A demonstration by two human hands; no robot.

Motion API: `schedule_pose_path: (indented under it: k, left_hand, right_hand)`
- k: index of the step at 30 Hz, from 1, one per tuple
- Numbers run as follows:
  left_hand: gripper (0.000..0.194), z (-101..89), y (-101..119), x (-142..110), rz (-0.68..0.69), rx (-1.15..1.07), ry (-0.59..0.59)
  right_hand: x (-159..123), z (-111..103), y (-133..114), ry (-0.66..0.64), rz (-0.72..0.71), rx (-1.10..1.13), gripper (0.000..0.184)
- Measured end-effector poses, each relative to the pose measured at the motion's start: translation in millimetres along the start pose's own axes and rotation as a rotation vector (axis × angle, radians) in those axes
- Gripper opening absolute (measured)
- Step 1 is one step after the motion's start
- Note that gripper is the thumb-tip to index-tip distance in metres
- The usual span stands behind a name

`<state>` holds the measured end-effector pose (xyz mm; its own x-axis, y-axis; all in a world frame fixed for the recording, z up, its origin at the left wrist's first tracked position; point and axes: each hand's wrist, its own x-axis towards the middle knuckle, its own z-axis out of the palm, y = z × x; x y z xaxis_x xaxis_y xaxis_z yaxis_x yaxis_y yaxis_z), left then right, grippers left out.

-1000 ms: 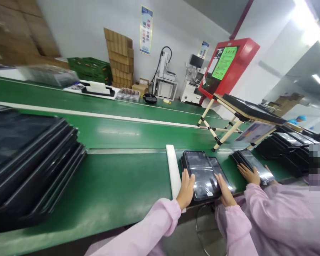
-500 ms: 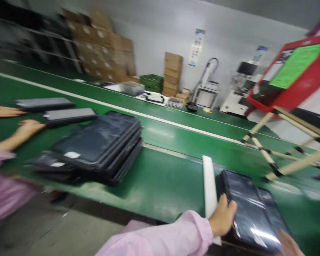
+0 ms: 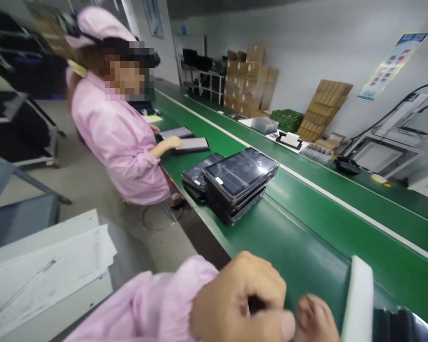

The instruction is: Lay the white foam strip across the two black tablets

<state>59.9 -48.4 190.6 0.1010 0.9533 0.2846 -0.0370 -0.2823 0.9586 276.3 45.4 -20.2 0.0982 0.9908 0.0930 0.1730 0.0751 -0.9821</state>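
Left hand (image 3: 240, 301): curled into a loose fist, holding nothing, low in front.
Right hand (image 3: 316, 318): only fingertips show; grip unclear.
Foam strip (image 3: 358, 299): just right of both hands, long side pointing away.
Nearer: right hand.

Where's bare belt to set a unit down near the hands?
Free: green belt between the tablet stack and the white foam strip; also beyond the white line. Crowded: around the stack and the co-worker's hand, with tablets there.
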Motion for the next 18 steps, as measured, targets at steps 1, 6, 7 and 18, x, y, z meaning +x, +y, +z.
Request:
schedule_pose_path:
  k: [1, 6, 7, 18]
  left_hand:
    - [0.054, -8.2, 5.4, -16.2, -0.012, 0.049, 0.041]
    - [0.064, -5.3, -13.6, -74.7, -0.189, 0.045, 0.325]
    - [0.061, -2.0, -19.9, -79.4, -0.205, 0.038, 0.377]
    - [0.035, -154.3, -91.4, -38.5, -0.177, 0.142, 1.047]
  right_hand:
    - [2.1, 8.0, -1.1, 0.001, -0.012, -0.021, 0.049]
    - [24.1, 57.8, 1.0, -0.114, -0.116, -0.168, 0.056]
    - [26.8, 63.9, 1.6, -0.135, -0.108, -0.187, 0.056]
    - [32.7, 59.6, 0.0, -0.189, 0.015, -0.291, 0.068]
